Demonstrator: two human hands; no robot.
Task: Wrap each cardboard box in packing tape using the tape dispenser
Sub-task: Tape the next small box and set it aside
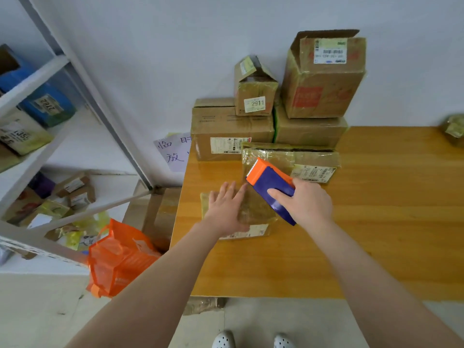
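A small flat cardboard box (258,212), shiny with tape, lies on the wooden table (364,234) near its left edge. My left hand (226,209) presses flat on the box's top with straight fingers. My right hand (306,204) grips a blue and orange tape dispenser (271,187), its orange toothed end pointing up and away over the far right corner of the box. Whether tape runs from the dispenser to the box is unclear.
Another flat taped box (313,159) lies just behind. Stacked cardboard boxes (321,81) stand against the wall, one labelled 2911 (253,94). A small parcel (454,129) sits at the far right. Left of the table are a shelf rack (37,151) and an orange bag (120,259).
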